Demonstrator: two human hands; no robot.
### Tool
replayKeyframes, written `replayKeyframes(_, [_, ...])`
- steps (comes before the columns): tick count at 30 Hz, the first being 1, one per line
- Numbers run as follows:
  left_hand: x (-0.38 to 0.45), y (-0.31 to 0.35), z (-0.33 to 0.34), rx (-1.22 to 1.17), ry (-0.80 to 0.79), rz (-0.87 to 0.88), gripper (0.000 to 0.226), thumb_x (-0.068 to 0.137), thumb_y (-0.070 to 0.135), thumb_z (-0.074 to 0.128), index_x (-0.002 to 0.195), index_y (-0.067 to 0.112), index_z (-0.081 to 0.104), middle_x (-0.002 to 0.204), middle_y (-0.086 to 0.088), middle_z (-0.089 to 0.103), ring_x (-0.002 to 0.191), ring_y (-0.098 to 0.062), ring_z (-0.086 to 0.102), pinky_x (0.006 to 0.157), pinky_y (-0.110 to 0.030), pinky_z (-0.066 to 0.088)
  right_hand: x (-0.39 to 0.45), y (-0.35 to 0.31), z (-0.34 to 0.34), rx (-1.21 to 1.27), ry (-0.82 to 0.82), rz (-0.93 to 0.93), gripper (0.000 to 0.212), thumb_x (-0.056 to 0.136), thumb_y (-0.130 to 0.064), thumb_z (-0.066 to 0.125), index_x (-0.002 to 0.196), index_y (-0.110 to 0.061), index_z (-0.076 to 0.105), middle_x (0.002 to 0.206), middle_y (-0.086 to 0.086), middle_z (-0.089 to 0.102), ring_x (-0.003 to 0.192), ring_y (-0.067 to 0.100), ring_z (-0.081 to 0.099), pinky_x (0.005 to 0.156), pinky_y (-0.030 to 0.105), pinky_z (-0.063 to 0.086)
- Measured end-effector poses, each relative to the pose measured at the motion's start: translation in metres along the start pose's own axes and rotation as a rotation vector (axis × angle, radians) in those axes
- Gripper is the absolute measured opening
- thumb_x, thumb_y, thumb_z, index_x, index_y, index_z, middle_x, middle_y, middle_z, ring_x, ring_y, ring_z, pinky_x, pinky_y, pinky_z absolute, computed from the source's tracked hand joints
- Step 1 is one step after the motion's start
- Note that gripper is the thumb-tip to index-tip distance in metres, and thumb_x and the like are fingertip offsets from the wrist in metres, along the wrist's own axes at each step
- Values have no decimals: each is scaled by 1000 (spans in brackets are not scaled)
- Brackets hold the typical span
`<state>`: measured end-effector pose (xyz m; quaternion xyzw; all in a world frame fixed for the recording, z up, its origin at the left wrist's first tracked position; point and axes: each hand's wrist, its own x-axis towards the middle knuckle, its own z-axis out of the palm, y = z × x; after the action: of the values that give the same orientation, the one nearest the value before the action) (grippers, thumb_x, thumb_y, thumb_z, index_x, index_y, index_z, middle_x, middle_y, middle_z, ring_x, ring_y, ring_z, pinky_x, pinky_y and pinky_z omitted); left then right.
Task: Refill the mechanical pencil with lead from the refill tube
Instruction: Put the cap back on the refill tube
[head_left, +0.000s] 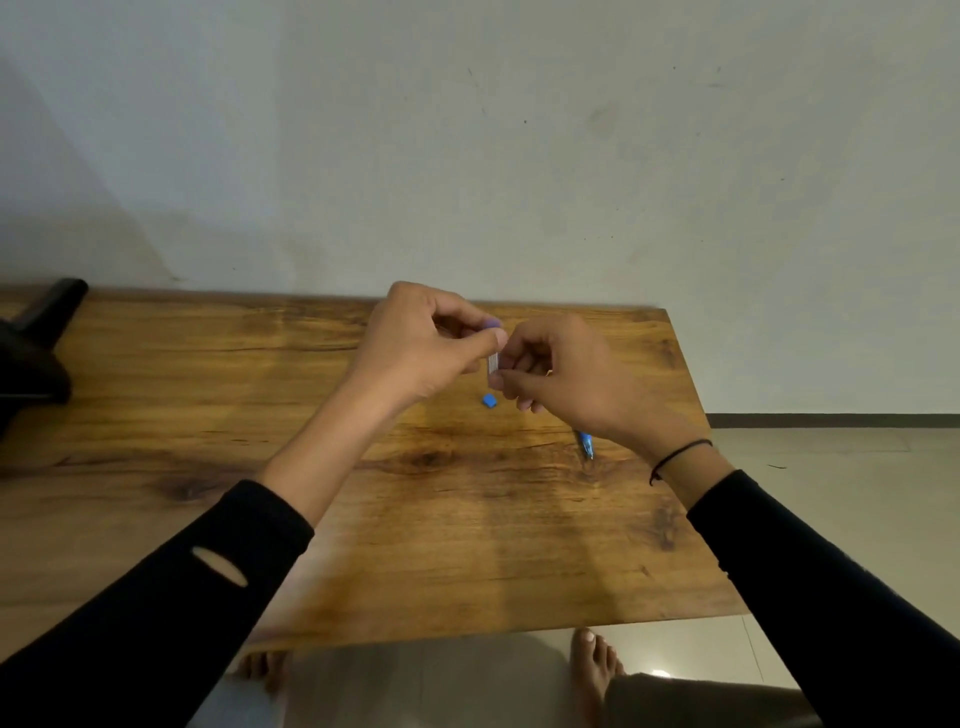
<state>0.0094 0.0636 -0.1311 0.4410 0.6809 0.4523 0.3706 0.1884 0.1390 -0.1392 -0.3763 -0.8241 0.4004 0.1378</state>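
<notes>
Both hands met above the bench (363, 519). The left hand (415, 343) and right hand (566, 379) each pinched the small clear refill tube (493, 364). The blue pencil (585, 444) lay near the tube, under the right wrist. Tipping the tube slowly would probably let one lead slide out.

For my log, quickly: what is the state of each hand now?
Left hand: closed, pinching the refill tube near its top.
Right hand: closed, fingers on the same tube's lower part.

Glossy grained wood table (467, 519)
</notes>
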Motion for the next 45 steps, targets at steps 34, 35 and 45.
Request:
replayKeyframes(34, [-1,-7,-8,253,-2,67,7,95,22,83,100,26,85,92,2,84,96,-14,81,87,-48,68,10,-22,10,277,339,-87,10,88,-3,85,92,-5,75,85,0,79,77,17,78,73,53,67])
replayKeyframes(35, [-2,-7,-8,259,1,63,6,95,23,83,99,26,85,92,2,84,97,-15,81,87,-48,67,10,-22,9,264,329,-89,11,89,-3,85,92,-2,74,85,0,79,77,15,78,72,51,67])
replayKeyframes(45, [-8,0,-7,401,28,98,9,96,32,82,102,26,85,93,8,83,81,-10,76,90,-47,65,9,-16,7,187,283,-98,6,90,0,81,91,-5,78,85,-7,78,80,12,76,78,49,66])
